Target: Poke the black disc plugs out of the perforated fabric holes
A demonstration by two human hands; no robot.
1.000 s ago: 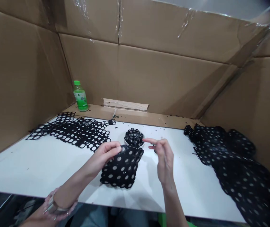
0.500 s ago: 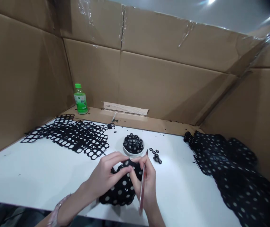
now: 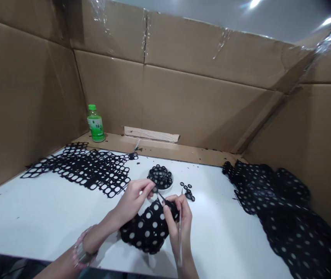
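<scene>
My left hand point(image 3: 136, 197) pinches a small black round piece point(image 3: 155, 189) with a pale centre, near the rim of the white bowl point(image 3: 167, 189). A thin dark strip joins it toward my right hand. My right hand point(image 3: 179, 217) grips the edge of a black sheet with pale dots point(image 3: 146, 228), which hangs bunched below both hands. A slim, pointed, pen-like tool point(image 3: 180, 236) also lies in my right hand, tip up; its exact kind is unclear. The bowl is heaped with black round pieces point(image 3: 160, 175) with pale centres.
Several loose round pieces point(image 3: 189, 192) lie right of the bowl. Black netting full of holes point(image 3: 92, 168) spreads at the left. More dotted black sheet point(image 3: 270, 201) is piled at the right. A green bottle point(image 3: 96, 124) stands by the cardboard wall point(image 3: 197, 100) around the white table point(image 3: 226, 232).
My left hand has drawn away from the dotted sheet, up and left, with a small round piece between its fingertips. My right hand keeps hold of the sheet and the tool.
</scene>
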